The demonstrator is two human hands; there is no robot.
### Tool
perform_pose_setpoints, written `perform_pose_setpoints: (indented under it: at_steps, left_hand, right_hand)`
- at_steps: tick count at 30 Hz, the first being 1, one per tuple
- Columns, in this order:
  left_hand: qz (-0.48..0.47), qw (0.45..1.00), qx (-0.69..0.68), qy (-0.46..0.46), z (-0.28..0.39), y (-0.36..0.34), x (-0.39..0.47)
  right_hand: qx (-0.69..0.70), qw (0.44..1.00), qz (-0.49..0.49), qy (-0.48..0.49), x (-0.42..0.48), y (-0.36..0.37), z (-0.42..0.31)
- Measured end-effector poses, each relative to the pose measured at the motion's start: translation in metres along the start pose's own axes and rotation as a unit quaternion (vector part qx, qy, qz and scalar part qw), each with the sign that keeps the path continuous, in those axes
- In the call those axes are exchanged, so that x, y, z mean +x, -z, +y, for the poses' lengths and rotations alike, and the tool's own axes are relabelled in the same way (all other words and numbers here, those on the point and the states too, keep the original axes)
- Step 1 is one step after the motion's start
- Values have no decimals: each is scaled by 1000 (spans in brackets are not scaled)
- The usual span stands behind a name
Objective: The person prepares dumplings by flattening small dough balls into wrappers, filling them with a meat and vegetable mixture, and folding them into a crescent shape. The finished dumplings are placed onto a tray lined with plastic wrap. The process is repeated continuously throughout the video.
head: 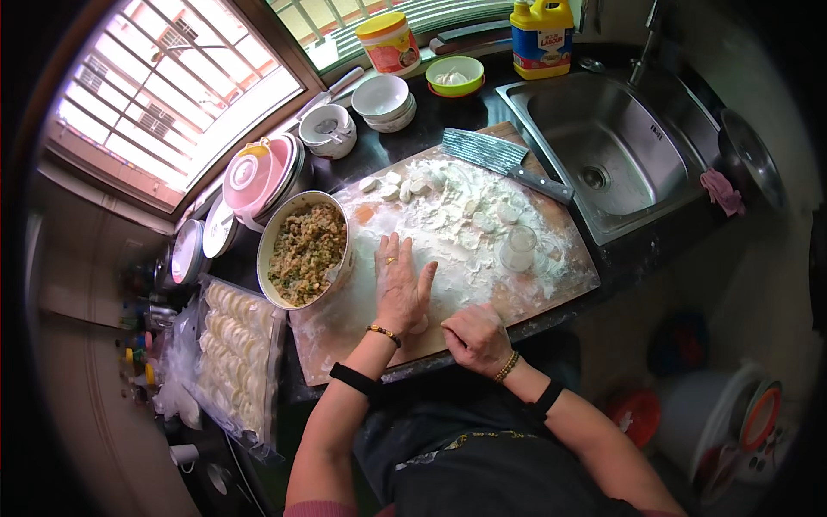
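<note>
My left hand lies palm down over the floured wooden board, thumb apart from the fingers. A small pale dough piece shows beside its heel, partly covered. My right hand is curled into a fist at the board's front edge; nothing shows in it, and its palm side is hidden. Left of my left hand, a round bowl holds chopped filling. Loose flour and several cut dough pieces are spread farther back. A clear glass stands on the board's right side.
A cleaver lies across the board's back right corner, beside the steel sink. Rows of dumplings fill a plastic-covered tray at left. Stacked bowls, a green bowl and a yellow jug line the back.
</note>
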State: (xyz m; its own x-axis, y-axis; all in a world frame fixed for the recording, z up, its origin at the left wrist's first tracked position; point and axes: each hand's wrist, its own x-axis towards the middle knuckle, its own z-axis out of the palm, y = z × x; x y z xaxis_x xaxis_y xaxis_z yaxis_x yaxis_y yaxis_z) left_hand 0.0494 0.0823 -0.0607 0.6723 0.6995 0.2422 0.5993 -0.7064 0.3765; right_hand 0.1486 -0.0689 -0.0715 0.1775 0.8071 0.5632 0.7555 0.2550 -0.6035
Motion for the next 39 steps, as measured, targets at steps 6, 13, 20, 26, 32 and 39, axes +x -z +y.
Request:
perform_pose_setpoints:
  at_steps: [6,13,20,26,32,39]
  left_hand:
    - [14,1000,8,6,2,-7,-8]
    - [54,997,-49,36,-8,-5,-15]
    - [62,997,-42,30,-8,-2,-28]
    - [54,998,10,-16,2,9,-30]
    - [-71,990,-53,-112,1,52,-74]
    - [-21,999,20,-46,22,45,-82]
  right_hand:
    - [-7,1000,4,3,-2,-2,0]
    - [8,1000,6,2,-1,-1,-3]
    - [0,1000,13,7,1,-1,-1]
    - [2,1000,16,9,2,-2,-2]
    - [-14,1000,10,2,-3,-1,1]
    - [-4,1000,12,8,-2,-2,-1]
